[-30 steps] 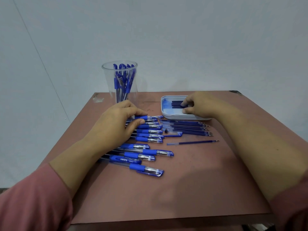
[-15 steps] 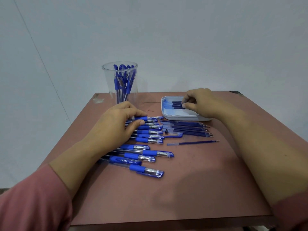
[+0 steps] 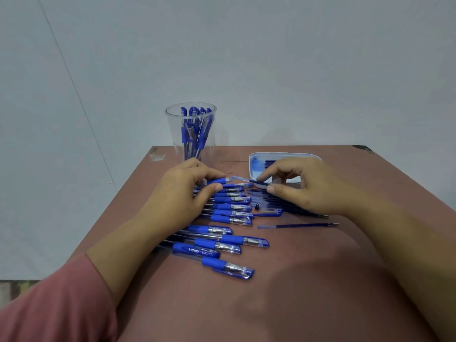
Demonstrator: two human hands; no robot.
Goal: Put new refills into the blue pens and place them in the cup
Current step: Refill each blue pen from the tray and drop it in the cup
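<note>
Left hand [image 3: 182, 193] grips a clear-barrelled blue-grip pen [image 3: 218, 181], thumb and fingers curled round it. It is lifted just above the row of capped blue pens [image 3: 232, 208] on the left half of the brown worktop [image 3: 271, 304], open end aimed right. Right hand [image 3: 308, 188] pinches a thin dark-blue refill [image 3: 250, 180] between thumb and forefinger, other fingers loosely bent. The refill's clear end points left at the pen mouth, near it but apart. Held level and end to end like this, probably so the refill slides straight in; insertion not yet begun, in my judgement. Cannot tell if the held pen's nose cone is off, too small.

Shallow white plastic tray [image 3: 256, 169] with more refills sits by the far edge, right behind the right hand, so stock is within reach. Tall clear plastic cup [image 3: 191, 144] near the far left corner already holds several blue pens upright, close behind the left hand for the drop. Bundle of loose dark refills [image 3: 278, 202] lies in front of the tray, one single refill [image 3: 296, 226] nearer the middle, and a small black cone tip [image 3: 257, 206] between pens and bundle. Many pens left to do.
</note>
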